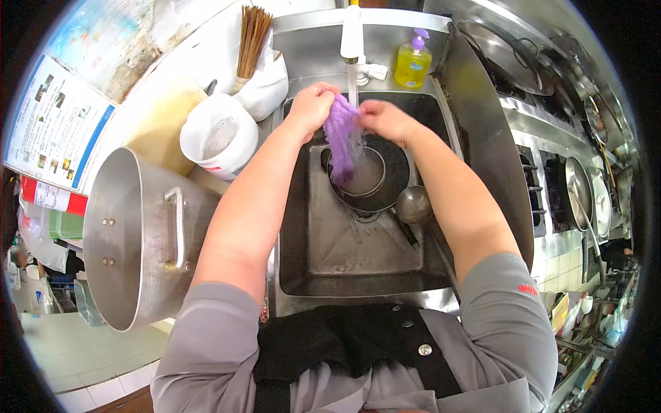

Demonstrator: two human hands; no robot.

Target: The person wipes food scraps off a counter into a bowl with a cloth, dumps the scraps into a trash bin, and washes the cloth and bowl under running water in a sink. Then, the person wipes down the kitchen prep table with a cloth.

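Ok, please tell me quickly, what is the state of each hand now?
Left hand: closed, holding the purple cloth.
Right hand: fingers curled at the cloth's edge; blurred, so whether it grips cannot be told.

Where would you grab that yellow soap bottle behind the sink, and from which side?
I'd wrap the soap bottle's body, below the purple pump, coming from the front, over the sink. It stands upright, front towards the person, with the tap to its left and a metal panel to its right, so the front looks freest.
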